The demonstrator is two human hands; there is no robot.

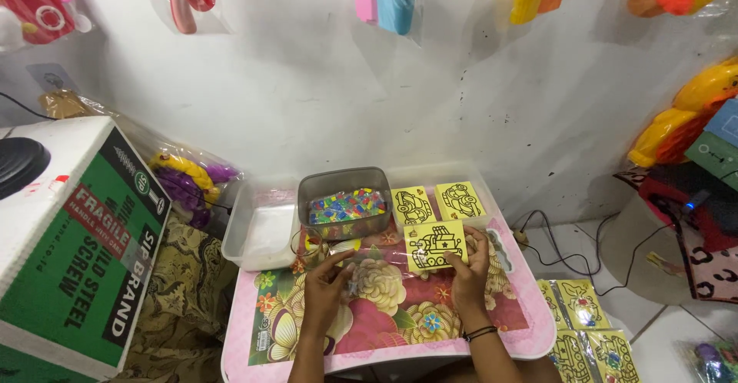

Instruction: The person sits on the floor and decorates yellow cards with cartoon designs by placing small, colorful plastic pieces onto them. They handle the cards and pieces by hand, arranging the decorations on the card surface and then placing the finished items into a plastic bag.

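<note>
While my right hand (467,269) pinches the yellow square picture card (436,245) by its right edge, my left hand (326,285) grips its clear plastic sleeve (384,264), nearer left.

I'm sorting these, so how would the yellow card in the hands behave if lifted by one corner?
The yellow card looks thin and flat, so probably light and slightly bendy. Its clear sleeve seems glossy, likely slippery in the right hand.

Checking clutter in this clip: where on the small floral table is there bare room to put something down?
Bare room: the pink floral table's near strip between the left hand and right hand. Crowded: the far edge, with the clear tub of coloured pieces and yellow picture cards.
</note>
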